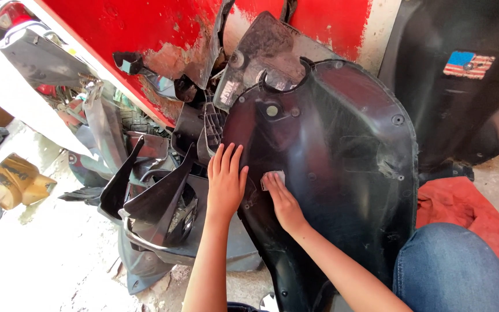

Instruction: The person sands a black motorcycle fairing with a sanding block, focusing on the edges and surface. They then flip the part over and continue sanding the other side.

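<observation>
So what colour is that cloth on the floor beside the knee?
The cloth is red, shown in the head view.

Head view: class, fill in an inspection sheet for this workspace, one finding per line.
Surface: dusty concrete floor.
Job's things: large black plastic panel, propped upright; small pale pad pressed on it.
Clutter: heap of black plastic parts; red cloth; yellow-brown bag.
Grippers: left hand flat on the panel's edge; right hand presses the pad.
Cables: nothing seen.
Surroundings: peeling red wall; another black panel with a flag sticker; person's jeans knee.
</observation>
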